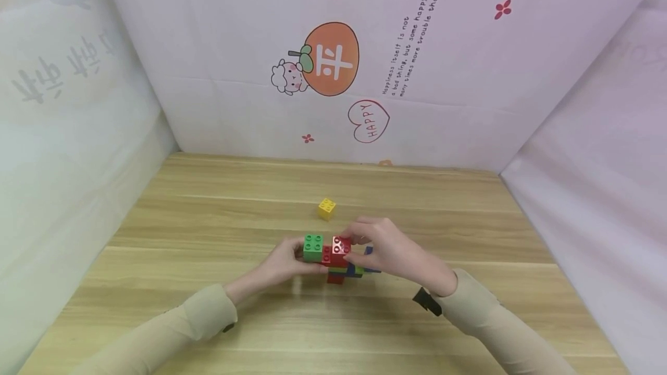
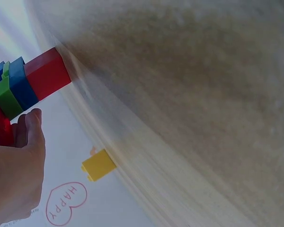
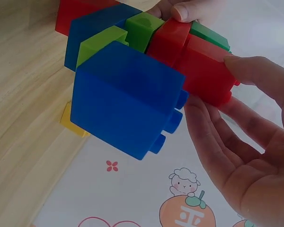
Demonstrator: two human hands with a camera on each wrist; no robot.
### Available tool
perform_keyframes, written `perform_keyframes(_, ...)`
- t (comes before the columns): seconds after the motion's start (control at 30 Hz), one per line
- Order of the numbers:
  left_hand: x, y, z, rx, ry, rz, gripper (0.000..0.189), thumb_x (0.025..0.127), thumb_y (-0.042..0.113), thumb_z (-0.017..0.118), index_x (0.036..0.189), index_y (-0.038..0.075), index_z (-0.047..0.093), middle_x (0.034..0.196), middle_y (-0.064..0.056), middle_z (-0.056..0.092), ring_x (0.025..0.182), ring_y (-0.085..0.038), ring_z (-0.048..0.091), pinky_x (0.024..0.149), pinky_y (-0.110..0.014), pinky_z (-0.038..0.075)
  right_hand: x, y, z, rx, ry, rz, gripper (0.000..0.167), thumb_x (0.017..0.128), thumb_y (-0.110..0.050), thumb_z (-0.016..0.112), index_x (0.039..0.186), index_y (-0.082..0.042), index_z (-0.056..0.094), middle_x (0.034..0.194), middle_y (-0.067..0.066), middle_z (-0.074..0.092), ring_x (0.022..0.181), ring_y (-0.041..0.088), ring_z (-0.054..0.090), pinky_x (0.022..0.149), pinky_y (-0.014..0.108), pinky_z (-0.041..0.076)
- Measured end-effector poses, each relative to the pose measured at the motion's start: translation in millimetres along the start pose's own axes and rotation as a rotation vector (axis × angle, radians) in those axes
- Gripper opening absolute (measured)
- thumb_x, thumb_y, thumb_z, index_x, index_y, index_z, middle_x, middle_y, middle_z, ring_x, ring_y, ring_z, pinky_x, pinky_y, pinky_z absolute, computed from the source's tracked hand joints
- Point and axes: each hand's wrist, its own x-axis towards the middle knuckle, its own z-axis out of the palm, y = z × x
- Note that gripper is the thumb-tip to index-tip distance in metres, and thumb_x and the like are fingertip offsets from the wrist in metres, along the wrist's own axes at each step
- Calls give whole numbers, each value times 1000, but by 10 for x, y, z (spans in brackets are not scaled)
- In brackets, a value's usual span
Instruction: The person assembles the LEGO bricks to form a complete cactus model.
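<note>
A structure of stacked toy building blocks stands on the table in front of me. Its top carries a bright green block [image 1: 313, 247] on the left and a red block [image 1: 340, 252] beside it. My left hand [image 1: 283, 260] grips the structure from the left, under and around the green block. From the right, my right hand [image 1: 385, 249] pinches the red block between thumb and fingers. Lower down, the right wrist view shows a large blue block [image 3: 125, 97], a lime green block [image 3: 143, 30] and another blue block behind. A red block [image 2: 48, 73] forms the base.
Beyond the structure, a single yellow block [image 1: 326, 209] sits on the wooden table [image 1: 234, 201]. White printed cloth [image 1: 234, 114] walls in the back and both sides. A dark strap [image 1: 427, 301] hangs at my right sleeve.
</note>
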Motion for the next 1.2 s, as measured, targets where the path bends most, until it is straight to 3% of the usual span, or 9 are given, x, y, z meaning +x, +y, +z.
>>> perform_keyframes(0.57,6,5,4,-11,-1,-3,46,79,24,83,120,9,67,119,-9,73,109,-21,68,100,-37,55,-17,51,28,57,6,48,24,81,-10,81,102,-8,70,99,4,74,86,14,74,75,20,61)
perform_keyframes(1.2,-16,43,14,-32,5,-28,46,79,25,84,120,11,67,119,-8,73,110,-21,69,99,-38,55,-26,47,40,34,18,47,25,79,-10,82,100,-8,69,98,5,74,84,16,74,73,27,63)
